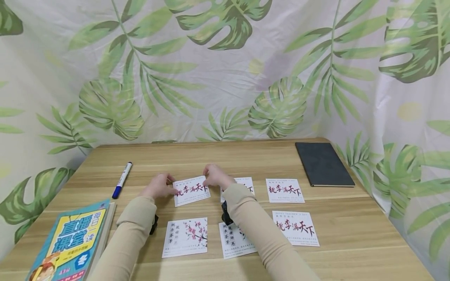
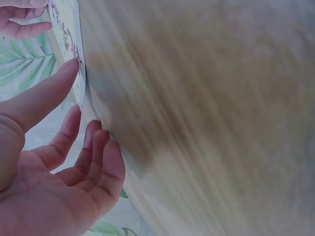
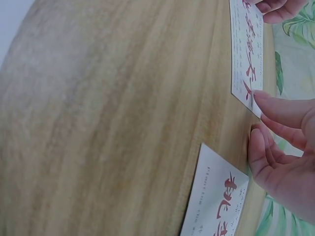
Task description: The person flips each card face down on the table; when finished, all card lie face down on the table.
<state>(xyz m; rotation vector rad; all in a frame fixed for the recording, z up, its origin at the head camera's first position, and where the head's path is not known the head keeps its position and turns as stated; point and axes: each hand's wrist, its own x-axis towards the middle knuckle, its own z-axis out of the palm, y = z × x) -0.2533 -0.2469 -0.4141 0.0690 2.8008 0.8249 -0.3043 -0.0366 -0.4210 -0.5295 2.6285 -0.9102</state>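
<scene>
A white card with red Chinese characters (image 1: 191,191) is at the back left of the card rows, slightly tilted. My left hand (image 1: 159,187) pinches its left edge; in the left wrist view the thumb (image 2: 54,88) lies on the printed face. On the opposite edge my right hand (image 1: 218,177) pinches the corner between thumb (image 3: 283,108) and forefinger, its other fingers curled near the wood. Below this card lies one with pink blossoms (image 1: 197,234). My right forearm partly covers another blossom card (image 1: 237,251) and a red-lettered card (image 1: 245,182).
Two more red-lettered cards lie on the right, one farther back (image 1: 285,191) and one nearer (image 1: 295,229). A black notebook (image 1: 325,164) is at the back right. On the left are a blue-capped marker (image 1: 122,179) and a thick book (image 1: 70,242). Leaf-patterned cloth (image 1: 225,89) hangs behind the table.
</scene>
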